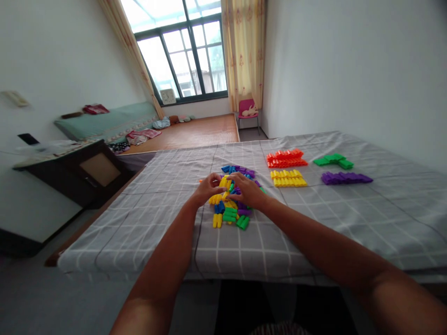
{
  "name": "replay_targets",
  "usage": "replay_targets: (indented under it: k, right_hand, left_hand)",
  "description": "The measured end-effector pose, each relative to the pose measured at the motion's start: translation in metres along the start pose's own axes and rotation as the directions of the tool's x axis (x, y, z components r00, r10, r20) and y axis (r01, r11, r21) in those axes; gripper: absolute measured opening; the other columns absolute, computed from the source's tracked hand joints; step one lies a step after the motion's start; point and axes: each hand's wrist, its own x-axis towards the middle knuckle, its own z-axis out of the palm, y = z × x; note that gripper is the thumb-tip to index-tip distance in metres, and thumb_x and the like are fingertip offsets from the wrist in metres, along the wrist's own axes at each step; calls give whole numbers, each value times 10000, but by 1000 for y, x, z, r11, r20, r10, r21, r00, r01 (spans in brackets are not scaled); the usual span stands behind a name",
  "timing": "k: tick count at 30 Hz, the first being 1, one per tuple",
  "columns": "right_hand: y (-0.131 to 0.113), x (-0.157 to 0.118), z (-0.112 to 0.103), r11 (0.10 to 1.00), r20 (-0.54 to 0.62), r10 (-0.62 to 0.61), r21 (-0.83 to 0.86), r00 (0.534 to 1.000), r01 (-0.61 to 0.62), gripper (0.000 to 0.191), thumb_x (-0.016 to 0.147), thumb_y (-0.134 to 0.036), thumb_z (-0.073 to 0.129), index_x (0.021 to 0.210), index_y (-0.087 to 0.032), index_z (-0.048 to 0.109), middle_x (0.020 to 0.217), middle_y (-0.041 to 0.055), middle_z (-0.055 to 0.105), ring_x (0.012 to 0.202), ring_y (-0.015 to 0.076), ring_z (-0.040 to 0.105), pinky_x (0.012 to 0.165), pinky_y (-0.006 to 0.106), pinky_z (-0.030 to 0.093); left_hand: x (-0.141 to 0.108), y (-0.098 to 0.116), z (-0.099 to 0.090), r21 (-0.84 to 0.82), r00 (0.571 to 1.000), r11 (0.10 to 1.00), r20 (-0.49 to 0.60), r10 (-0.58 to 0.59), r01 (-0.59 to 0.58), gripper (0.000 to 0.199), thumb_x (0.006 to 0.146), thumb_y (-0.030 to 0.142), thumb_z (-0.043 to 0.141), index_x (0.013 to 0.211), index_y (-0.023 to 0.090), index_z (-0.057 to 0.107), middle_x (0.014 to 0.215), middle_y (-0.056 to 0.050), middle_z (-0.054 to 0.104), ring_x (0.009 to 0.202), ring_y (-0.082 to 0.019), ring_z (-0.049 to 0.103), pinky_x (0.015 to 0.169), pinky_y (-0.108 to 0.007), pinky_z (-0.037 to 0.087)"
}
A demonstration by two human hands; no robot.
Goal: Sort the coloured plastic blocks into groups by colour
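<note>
A mixed pile of small plastic building blocks lies on the checked cloth. My left hand (207, 189) is at the left side of the pile, its thumb and fingers curled around yellow blocks (225, 182). From the other side, my right hand (248, 190) has its fingertips on the same yellow blocks, thumb bent below them. The exact grip is partly hidden by the fingers. Around the hands are green blocks (229, 214), a blue block (220, 207), another yellow block (217, 220) and purple blocks (243, 212).
Sorted groups lie to the right: red-orange blocks (287, 159), yellow blocks (288, 178), green blocks (334, 160) and purple blocks (345, 178). The grey checked cloth (146, 223) covers the bed-like surface. A dark cabinet (101, 172) stands left, a pink chair (247, 108) beyond.
</note>
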Motion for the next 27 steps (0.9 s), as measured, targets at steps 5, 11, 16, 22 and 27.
replay_targets:
  k: [5,11,16,22,27]
  right_hand:
    - [-6,3,9,1000,-31,15,6,999,-15,329,830,-249,635,1136,-235,516,1101,91,590,1079,241,558,906,405,480]
    - [35,2,-31,988,-108,147,-24,983,-150,417,759,-226,666,1157,-218,544,1091,78,631,943,222,603,851,390,502]
    - [110,-29,-108,854,-275,372,-273,886,-443,411,755,-214,630,1164,-185,602,1155,100,640,1064,260,582,973,435,435]
    - [147,-66,-148,634,-206,640,-403,740,-660,397,740,-285,663,1124,-181,661,1102,94,687,988,237,628,904,350,473]
    - [144,-64,-136,683,-22,639,-444,769,-580,386,746,-269,660,1125,-197,682,1136,75,691,1044,232,617,949,336,439]
  left_hand:
    - [-2,7,4,-67,996,998,86,-15,20,453,566,303,848,827,183,498,795,21,603,718,-114,592,640,-242,498]
    - [-3,13,-6,23,994,998,-91,-58,61,412,680,501,738,909,173,637,885,-52,669,865,-190,637,673,-275,526]
    - [4,-1,-23,47,907,994,-416,-68,96,483,645,600,713,861,170,669,814,-46,671,801,-170,645,597,-218,473]
    - [8,-17,-31,54,895,989,-434,-98,134,515,583,617,741,833,171,683,816,-52,688,745,-157,638,573,-216,467]
    - [7,-21,-35,57,892,986,-437,-116,156,510,591,612,743,847,175,683,861,-51,685,769,-154,637,584,-213,468]
